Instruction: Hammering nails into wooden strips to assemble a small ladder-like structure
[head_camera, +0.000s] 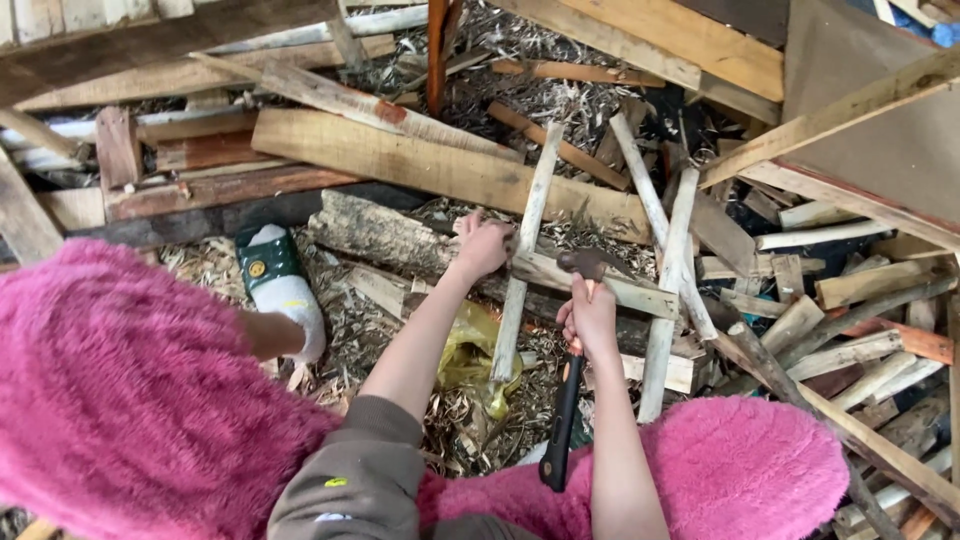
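Amid scattered offcuts, shavings and a yellow plastic bag (470, 350), the left hand (482, 243) presses a pale wooden slat (524, 262) while the right hand (590, 318) grips a hammer (572, 372), its handle end overlapping pink fuzzy trousers (745, 465).

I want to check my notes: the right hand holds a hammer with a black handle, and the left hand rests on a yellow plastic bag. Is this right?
Not quite. In the head view the left hand rests on a pale wooden stick, not on the yellow plastic bag, which lies lower, under the forearm. The rest stands: the right hand holds a hammer with a black handle.
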